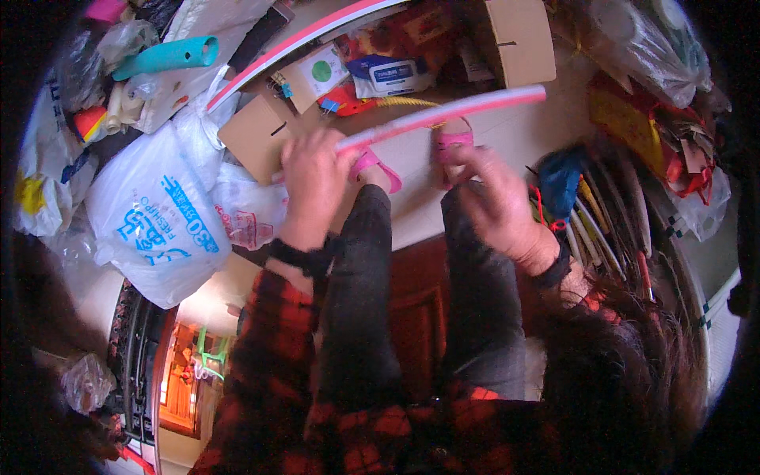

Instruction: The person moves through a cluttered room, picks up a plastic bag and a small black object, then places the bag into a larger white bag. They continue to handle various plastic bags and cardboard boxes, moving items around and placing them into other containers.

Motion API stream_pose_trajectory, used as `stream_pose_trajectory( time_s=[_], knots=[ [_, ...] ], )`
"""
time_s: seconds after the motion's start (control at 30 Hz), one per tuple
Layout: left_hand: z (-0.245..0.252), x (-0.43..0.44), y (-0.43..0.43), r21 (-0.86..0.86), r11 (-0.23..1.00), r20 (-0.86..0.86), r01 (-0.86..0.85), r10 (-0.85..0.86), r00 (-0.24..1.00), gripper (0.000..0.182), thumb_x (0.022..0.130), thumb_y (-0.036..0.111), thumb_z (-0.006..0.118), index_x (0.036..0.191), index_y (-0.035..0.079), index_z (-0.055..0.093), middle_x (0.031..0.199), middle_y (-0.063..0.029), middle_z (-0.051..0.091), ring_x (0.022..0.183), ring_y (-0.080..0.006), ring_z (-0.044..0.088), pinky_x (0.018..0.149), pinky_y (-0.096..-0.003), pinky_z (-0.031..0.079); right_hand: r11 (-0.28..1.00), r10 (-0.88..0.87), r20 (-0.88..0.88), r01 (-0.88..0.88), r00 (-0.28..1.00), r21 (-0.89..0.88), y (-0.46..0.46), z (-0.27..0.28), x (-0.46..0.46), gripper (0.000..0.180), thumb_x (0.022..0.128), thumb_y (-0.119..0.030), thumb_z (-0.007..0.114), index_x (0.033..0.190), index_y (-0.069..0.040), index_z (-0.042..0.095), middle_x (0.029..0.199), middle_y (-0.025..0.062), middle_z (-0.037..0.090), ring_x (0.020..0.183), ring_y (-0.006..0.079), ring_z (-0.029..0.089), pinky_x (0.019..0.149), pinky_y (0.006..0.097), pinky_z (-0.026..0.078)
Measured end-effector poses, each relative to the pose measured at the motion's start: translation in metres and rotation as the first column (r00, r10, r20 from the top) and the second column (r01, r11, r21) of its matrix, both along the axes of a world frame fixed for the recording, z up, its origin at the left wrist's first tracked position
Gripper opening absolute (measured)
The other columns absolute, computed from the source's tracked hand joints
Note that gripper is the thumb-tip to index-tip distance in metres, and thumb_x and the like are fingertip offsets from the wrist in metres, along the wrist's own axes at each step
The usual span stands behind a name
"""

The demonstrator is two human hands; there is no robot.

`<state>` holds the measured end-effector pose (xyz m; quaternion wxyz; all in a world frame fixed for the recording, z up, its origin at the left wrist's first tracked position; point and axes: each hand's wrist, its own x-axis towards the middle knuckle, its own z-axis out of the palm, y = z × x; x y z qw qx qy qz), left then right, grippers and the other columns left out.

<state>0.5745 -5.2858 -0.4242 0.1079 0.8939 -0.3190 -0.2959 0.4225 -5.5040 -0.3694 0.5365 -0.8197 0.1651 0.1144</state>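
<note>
My left hand (pixel 317 178), blurred, is closed around the left end of a pink-and-white strip (pixel 445 116), which slants up to the right across the floor in front of my feet. My right hand (pixel 490 196) is off the strip, below its right part, fingers apart and blurred, above my right knee. A second pink-and-white strip (pixel 297 41) curves along the far side of an open cardboard box. In the box (pixel 528 44) lie a blue-and-white packet (pixel 395 77), a card with a green dot (pixel 323 71), binder clips and a yellow rope.
A full white plastic bag (pixel 160 219) stands at the left, with a teal tube (pixel 172 56) beyond it. To the right are a bundle of sticks (pixel 599 231), a blue cloth or bag (pixel 561 181) and red bags (pixel 689 154). Pink sandals (pixel 380 169) are on my feet.
</note>
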Motion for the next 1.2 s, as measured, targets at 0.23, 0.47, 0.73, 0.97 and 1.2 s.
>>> stream_pose_trajectory(
  time_s=[0.23, 0.47, 0.73, 0.97, 1.2],
  knots=[
    [-0.033, 0.041, -0.014, -0.006, 0.993, -0.083, -0.116, 0.115, 0.990, 0.028, 0.074, 0.021, 0.073, 0.092, 0.002, 0.063, 0.092, -0.0175, 0.066, 0.089, -0.0364, 0.063, 0.079, -0.0457, 0.048, 0.884, -0.311, -0.379, 0.411, 0.872, 0.222, 0.010, -0.061, -0.032, 0.022, 0.083, 0.003, 0.054, 0.104, 0.000, 0.061, 0.089, 0.0063, 0.061, 0.083, 0.0172, 0.060, 0.074, 0.0276, 0.048],
    [-0.050, 0.041, -0.007, 0.020, 0.997, -0.077, -0.074, 0.075, 0.994, 0.031, 0.079, 0.022, 0.069, 0.101, 0.002, 0.061, 0.098, -0.0198, 0.065, 0.094, -0.0387, 0.061, 0.080, -0.0456, 0.048, 0.286, -0.500, -0.735, 0.888, 0.458, 0.360, 0.037, -0.133, -0.004, 0.019, 0.080, -0.012, 0.061, 0.098, -0.006, 0.060, 0.089, 0.0023, 0.058, 0.074, 0.0136, 0.054, 0.063, 0.0247, 0.043],
    [-0.055, 0.044, -0.006, 0.053, 0.991, -0.147, -0.123, 0.129, 0.981, 0.033, 0.080, 0.021, 0.069, 0.106, 0.003, 0.060, 0.101, -0.0217, 0.065, 0.095, -0.0390, 0.062, 0.080, -0.0447, 0.048, 0.476, -0.331, -0.610, 0.685, 0.720, 0.551, 0.049, -0.130, -0.022, 0.018, 0.082, -0.019, 0.056, 0.089, -0.005, 0.065, 0.082, -0.0003, 0.060, 0.080, 0.0116, 0.054, 0.073, 0.0249, 0.040],
    [-0.048, 0.038, -0.009, 0.037, 0.990, -0.076, -0.139, 0.142, 0.987, 0.029, 0.076, 0.021, 0.071, 0.097, 0.003, 0.063, 0.096, -0.0184, 0.066, 0.092, -0.0368, 0.061, 0.082, -0.0452, 0.046, 0.507, 0.003, -0.707, 0.609, 0.707, 0.610, 0.043, -0.098, -0.098, 0.020, 0.086, -0.022, 0.058, 0.092, -0.004, 0.066, 0.090, 0.0028, 0.062, 0.088, 0.0139, 0.058, 0.084, 0.0276, 0.044],
    [0.002, -0.010, 0.005, -0.144, 0.990, 0.061, 0.009, -0.001, 0.998, 0.020, 0.078, 0.017, 0.064, 0.094, 0.006, 0.063, 0.089, -0.0120, 0.061, 0.087, -0.0309, 0.057, 0.084, -0.0437, 0.042, 0.234, -0.087, -0.839, 0.830, 0.537, 0.507, 0.010, -0.100, -0.128, 0.022, 0.090, -0.020, 0.055, 0.101, -0.003, 0.062, 0.097, 0.0079, 0.063, 0.092, 0.0186, 0.060, 0.086, 0.0312, 0.048]
  ],
)
